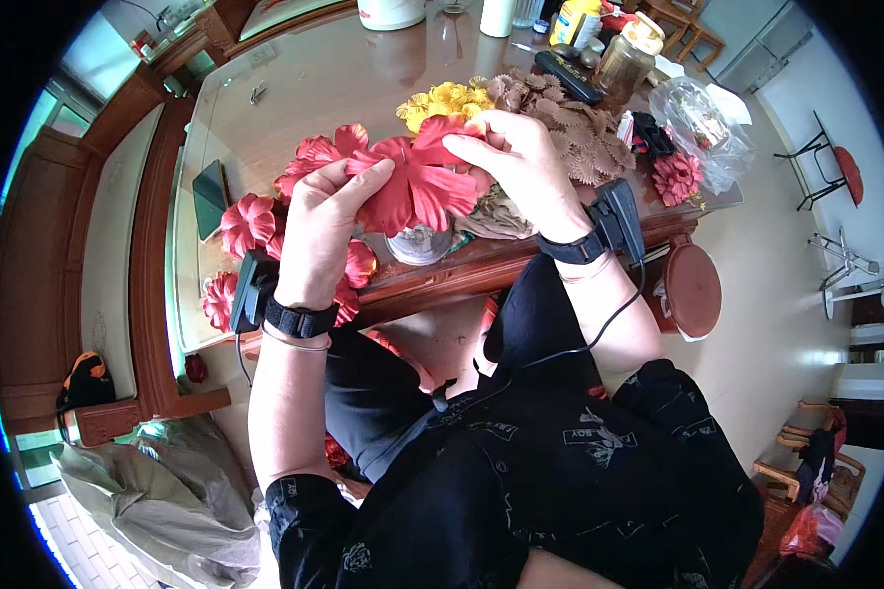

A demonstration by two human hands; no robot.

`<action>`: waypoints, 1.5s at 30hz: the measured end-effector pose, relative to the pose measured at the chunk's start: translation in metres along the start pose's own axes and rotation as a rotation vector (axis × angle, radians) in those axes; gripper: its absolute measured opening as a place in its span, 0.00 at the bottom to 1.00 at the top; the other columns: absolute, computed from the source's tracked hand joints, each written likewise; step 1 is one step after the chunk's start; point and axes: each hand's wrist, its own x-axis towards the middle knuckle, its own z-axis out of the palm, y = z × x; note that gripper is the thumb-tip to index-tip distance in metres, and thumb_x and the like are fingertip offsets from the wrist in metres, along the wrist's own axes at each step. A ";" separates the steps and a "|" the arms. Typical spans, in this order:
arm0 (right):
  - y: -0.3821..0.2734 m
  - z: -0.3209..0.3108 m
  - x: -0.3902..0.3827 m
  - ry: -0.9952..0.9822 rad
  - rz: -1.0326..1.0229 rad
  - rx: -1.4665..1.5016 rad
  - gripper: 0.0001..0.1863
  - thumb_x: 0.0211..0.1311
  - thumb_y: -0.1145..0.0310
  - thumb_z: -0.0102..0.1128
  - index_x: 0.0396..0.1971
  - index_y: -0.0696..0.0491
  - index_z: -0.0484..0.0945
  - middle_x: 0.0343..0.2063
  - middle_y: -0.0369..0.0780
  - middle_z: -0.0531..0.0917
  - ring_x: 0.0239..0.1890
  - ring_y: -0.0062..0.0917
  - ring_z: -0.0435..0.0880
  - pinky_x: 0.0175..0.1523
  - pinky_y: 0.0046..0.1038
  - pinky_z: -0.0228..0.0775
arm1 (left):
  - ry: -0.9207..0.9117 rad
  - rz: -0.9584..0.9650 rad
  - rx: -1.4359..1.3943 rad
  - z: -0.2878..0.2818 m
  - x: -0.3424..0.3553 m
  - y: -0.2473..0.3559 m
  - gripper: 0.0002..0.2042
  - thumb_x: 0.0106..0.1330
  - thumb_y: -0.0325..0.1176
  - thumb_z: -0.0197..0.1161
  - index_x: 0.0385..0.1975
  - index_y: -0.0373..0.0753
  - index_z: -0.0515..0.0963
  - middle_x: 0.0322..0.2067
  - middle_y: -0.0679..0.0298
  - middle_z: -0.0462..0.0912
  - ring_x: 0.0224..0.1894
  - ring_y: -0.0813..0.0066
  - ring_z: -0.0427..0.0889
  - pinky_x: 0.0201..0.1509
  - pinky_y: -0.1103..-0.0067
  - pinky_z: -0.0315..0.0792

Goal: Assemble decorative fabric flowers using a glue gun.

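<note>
A large red fabric flower petal piece is stretched between my two hands above the table's near edge. My left hand pinches its left side between thumb and fingers. At its upper right, my right hand grips the edge the same way. More red fabric flowers lie on the table to the left and behind my left hand. Yellow fabric flowers and a heap of brown jagged-edged pieces are just beyond my right hand. Below the petal piece stands a whitish container, partly covered.
A phone lies at the table's left. A dark case, a brown-filled jar, a yellow bottle and a clear plastic bag crowd the far right. A round brown stool stands at right; a wooden bench is at left.
</note>
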 end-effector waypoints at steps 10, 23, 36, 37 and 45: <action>0.023 0.012 -0.008 0.017 0.019 -0.026 0.05 0.63 0.74 0.60 0.28 0.57 0.75 0.22 0.32 0.78 0.23 0.09 0.74 0.26 0.15 0.65 | -0.023 -0.010 -0.036 -0.008 0.006 -0.014 0.02 0.63 0.24 0.61 0.32 0.34 0.80 0.29 0.64 0.84 0.29 0.83 0.81 0.37 0.86 0.74; 0.035 0.023 -0.018 0.078 0.062 0.197 0.06 0.61 0.74 0.61 0.32 0.60 0.75 0.14 0.35 0.77 0.12 0.13 0.74 0.16 0.17 0.63 | -0.031 0.009 -0.022 -0.006 0.010 -0.016 0.03 0.61 0.22 0.61 0.32 0.32 0.80 0.30 0.62 0.84 0.30 0.81 0.82 0.37 0.85 0.75; 0.037 0.020 -0.017 0.045 0.062 0.284 0.06 0.62 0.75 0.60 0.36 0.61 0.77 0.22 0.37 0.81 0.17 0.13 0.76 0.19 0.17 0.66 | -0.045 0.059 -0.010 -0.003 0.010 -0.016 0.04 0.61 0.25 0.62 0.32 0.31 0.81 0.28 0.63 0.84 0.27 0.83 0.81 0.34 0.87 0.74; 0.036 0.019 -0.015 0.026 0.080 0.321 0.06 0.62 0.75 0.60 0.36 0.61 0.77 0.23 0.37 0.82 0.19 0.13 0.77 0.20 0.17 0.67 | -0.047 0.052 -0.006 -0.004 0.010 -0.015 0.04 0.61 0.24 0.62 0.32 0.30 0.81 0.28 0.62 0.84 0.27 0.83 0.81 0.34 0.87 0.75; -0.003 0.014 -0.008 -0.065 0.108 0.213 0.12 0.61 0.70 0.61 0.43 0.59 0.79 0.37 0.36 0.83 0.37 0.14 0.81 0.42 0.18 0.74 | -0.046 0.030 -0.009 -0.004 0.008 -0.014 0.05 0.62 0.24 0.62 0.34 0.30 0.81 0.30 0.61 0.84 0.28 0.82 0.82 0.36 0.85 0.76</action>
